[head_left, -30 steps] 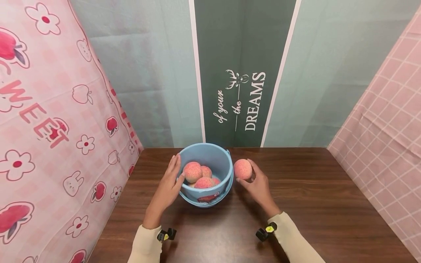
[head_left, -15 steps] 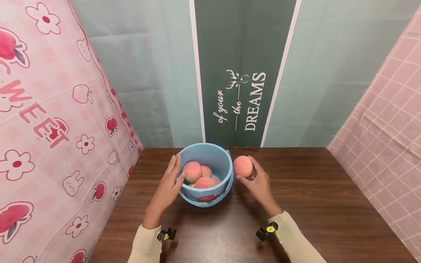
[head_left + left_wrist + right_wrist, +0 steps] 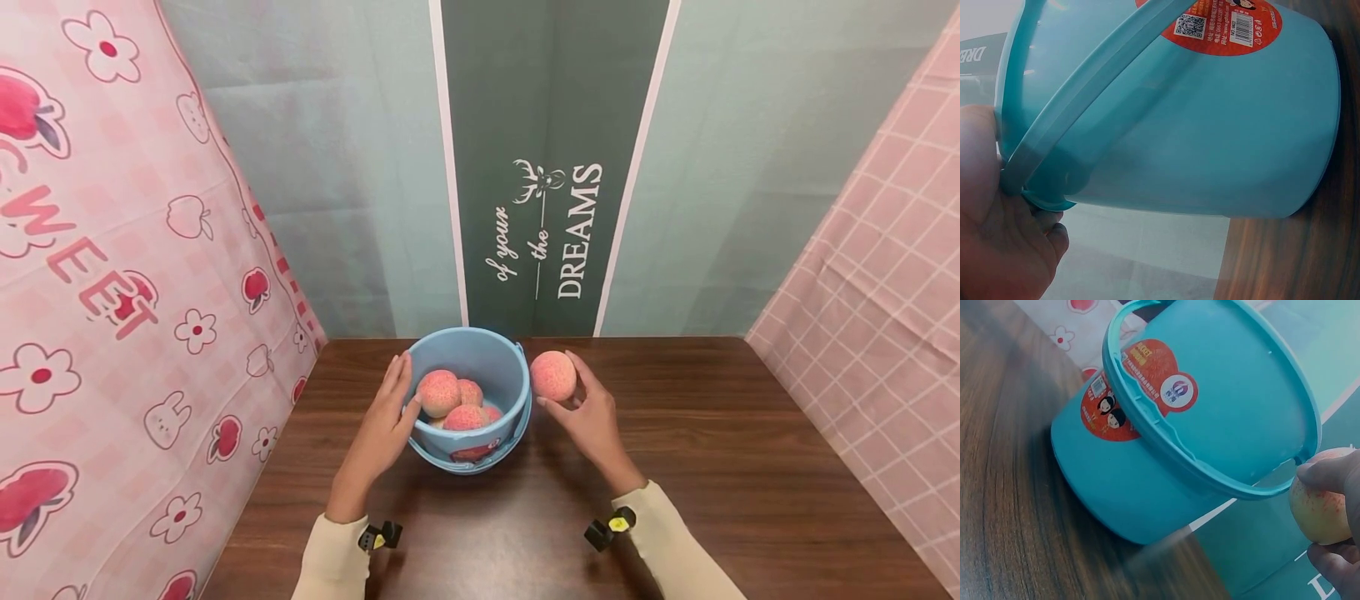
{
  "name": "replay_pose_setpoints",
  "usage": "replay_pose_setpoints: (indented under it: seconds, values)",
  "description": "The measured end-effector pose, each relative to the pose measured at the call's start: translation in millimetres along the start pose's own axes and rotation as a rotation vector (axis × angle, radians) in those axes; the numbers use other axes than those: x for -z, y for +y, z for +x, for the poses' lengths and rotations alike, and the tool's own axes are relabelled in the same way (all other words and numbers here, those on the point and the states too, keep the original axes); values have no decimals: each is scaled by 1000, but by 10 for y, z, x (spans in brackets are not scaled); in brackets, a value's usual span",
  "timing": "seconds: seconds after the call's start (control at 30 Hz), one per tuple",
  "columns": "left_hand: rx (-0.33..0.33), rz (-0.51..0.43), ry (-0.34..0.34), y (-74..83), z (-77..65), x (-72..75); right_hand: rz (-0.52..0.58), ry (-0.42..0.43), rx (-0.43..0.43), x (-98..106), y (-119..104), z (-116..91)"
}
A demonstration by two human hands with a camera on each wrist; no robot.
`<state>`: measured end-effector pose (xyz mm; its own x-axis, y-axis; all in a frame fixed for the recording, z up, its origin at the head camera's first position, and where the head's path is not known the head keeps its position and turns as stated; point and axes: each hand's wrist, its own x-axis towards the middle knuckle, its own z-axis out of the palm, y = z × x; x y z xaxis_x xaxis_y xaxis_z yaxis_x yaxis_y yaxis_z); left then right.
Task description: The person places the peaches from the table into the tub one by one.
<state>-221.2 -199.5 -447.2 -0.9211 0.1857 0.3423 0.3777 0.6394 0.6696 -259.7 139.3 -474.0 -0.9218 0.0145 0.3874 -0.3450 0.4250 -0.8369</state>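
Observation:
A blue bucket (image 3: 468,350) stands on the table with several pink-speckled peaches (image 3: 439,392) inside. Along the bucket's left side lies my left hand (image 3: 384,421), its fingers straight and its thumb apart at the rim; in the left wrist view the hand (image 3: 1007,244) touches the rim beside the handle (image 3: 1085,81). My right hand (image 3: 588,417) pinches another peach (image 3: 553,376) between thumb and fingers, just right of the bucket near rim height. From the right wrist, this peach (image 3: 1319,512) shows a pale yellow underside near the handle's joint.
The table (image 3: 712,450) has a dark wood-grain top. Behind it hangs a green cloth (image 3: 558,100) with white lettering. Pink patterned cloths (image 3: 112,275) flank the table on both sides. The bucket's handle (image 3: 1166,440) hangs down across its front.
The peach in my right hand has risen slightly toward the bucket's rim height, staying on the bucket's right. My left hand and the bucket have kept their places.

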Motion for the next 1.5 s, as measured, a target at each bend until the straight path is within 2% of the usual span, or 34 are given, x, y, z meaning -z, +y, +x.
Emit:
replay_pose_setpoints:
  seconds: [0.9,1.5]
  values:
    - [3,-1,-1,-1,-2,-8,12,16,40,54,-182,22]
    - [0,-6,10,9,15,-12,60,31,77,91,-288,87]
